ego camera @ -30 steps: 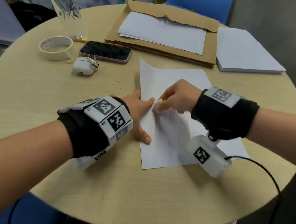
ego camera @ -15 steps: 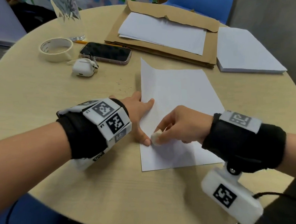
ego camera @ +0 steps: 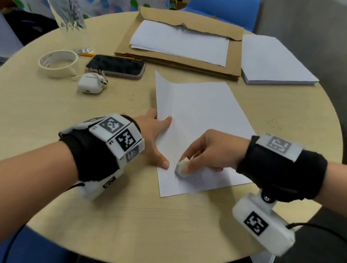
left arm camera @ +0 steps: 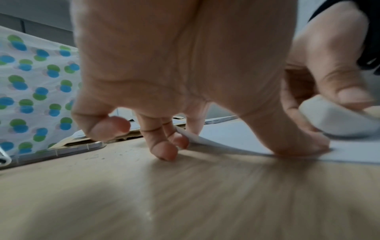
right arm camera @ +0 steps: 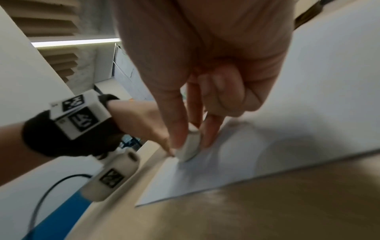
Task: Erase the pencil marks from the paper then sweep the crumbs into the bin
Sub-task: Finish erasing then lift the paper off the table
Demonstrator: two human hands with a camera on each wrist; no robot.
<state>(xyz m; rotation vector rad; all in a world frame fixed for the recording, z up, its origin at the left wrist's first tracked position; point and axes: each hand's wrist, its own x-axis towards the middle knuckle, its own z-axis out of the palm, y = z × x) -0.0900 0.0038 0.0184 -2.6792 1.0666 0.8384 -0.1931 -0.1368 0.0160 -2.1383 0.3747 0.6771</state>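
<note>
A white sheet of paper (ego camera: 198, 117) lies on the round wooden table (ego camera: 44, 119). My right hand (ego camera: 207, 151) pinches a white eraser (ego camera: 182, 167) between thumb and fingers and presses it on the sheet's near left part; the eraser (right arm camera: 189, 147) shows the same in the right wrist view. My left hand (ego camera: 156, 136) rests spread on the sheet's left edge, thumb (left arm camera: 287, 142) and a fingertip holding the paper (left arm camera: 236, 139) down. The eraser (left arm camera: 337, 120) sits just right of that thumb. Pencil marks are too faint to make out. No bin is in view.
Behind the sheet lie a phone (ego camera: 116, 66), a white earbud case (ego camera: 90, 85), a roll of tape (ego camera: 58, 63), a brown envelope with papers (ego camera: 180, 42) and a paper stack (ego camera: 272, 62). A patterned plastic bag (left arm camera: 30, 91) hangs beyond the table. Small crumbs (ego camera: 132, 97) dot the wood.
My right hand with the eraser has moved from the sheet's left middle down towards its near left corner. The left hand has stayed on the paper's edge.
</note>
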